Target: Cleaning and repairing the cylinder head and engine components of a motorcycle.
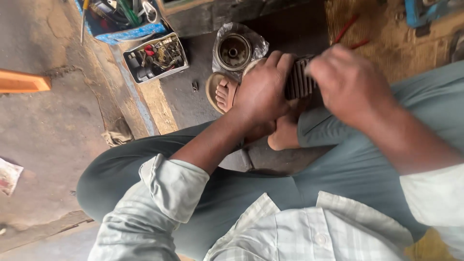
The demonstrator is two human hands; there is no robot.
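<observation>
Left hand (263, 92) and right hand (350, 84) meet over the feet, and between them we see a dark ribbed metal part (299, 82). The left hand grasps the part from its near-left side, fingers curled over the top edge. The right hand covers the part's right end, fingers bent down around it; we count it as gripping too, though its fingertips are hidden. The part is held just above the ankles, clear of the ground, its parallel fins standing upright between the two palms.

Below the hands we note a bare foot in a tan sandal (222, 92), toes pointing toward the top of the view. The person crouches in grey-green trousers (338, 169) and a pale checked shirt (290, 232) with rolled sleeves.

Just beyond the sandal lies a round metal housing (233, 50) resting on a clear plastic bag (256, 43). To its left sits a small open box (155, 57) of mixed parts, touching a blue tray (121, 19) of hand tools behind it. A small bolt (195, 87) lies on the floor between box and sandal. At upper right we see red-handled pliers (350, 31) on a woven mat (386, 43). At far left an orange wooden bar (21, 81) enters the view, and a crumpled rag (117, 133) lies near the left knee.
</observation>
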